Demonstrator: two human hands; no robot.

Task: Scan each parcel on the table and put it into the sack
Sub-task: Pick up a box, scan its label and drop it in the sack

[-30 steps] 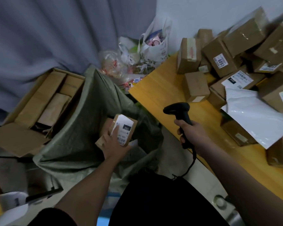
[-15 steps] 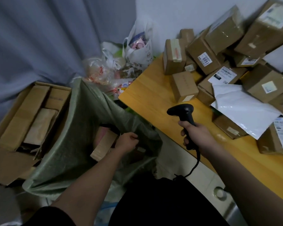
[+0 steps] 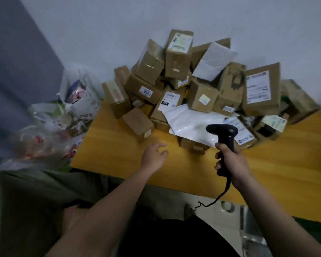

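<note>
Left hand point(image 3: 154, 156) had left the sack point(image 3: 26, 197), empty, fingers loosely spread over the table point(image 3: 119, 153). Right hand point(image 3: 230, 164) gripped the scanner point(image 3: 223, 132); a large parcel heap point(image 3: 202, 89) at the far edge remained unscanned.

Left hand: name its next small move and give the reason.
Probably reach on and grip the small brown box nearest it. The left hand hovers empty and open over the table, while the right hand holds the scanner aimed toward the pile.

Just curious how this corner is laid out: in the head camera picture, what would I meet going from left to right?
Green sack → plastic bags → left hand, empty → right hand gripping the black scanner.
</note>
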